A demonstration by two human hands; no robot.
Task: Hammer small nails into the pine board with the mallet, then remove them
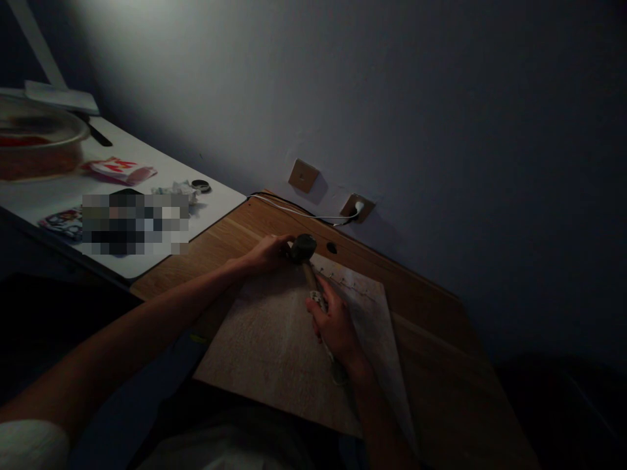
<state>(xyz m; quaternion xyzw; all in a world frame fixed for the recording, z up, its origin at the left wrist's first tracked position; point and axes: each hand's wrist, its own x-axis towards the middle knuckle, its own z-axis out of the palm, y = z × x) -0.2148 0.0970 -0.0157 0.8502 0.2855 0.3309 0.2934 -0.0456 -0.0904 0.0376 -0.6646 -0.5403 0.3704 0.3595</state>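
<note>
My right hand (337, 324) is wrapped around the handle of a mallet (304, 248) with a dark, thick head and a light wooden shaft. The mallet slants away from me above a pale, square board (274, 339). At the board's far left corner, my left hand (269, 251) has its fingers bent together right beside the mallet head, which partly hides the fingertips. What they pinch, if anything, does not show. Along the board's far edge runs a row of small nail-like points (345, 282), dim and hard to make out.
The board lies on a wooden desk (435, 333) against the wall. Cables run to a wall socket (357, 207). On a white table (215, 202) at left are a clear bowl (44, 153), a red-and-white packet (120, 171) and a small round lid (200, 186).
</note>
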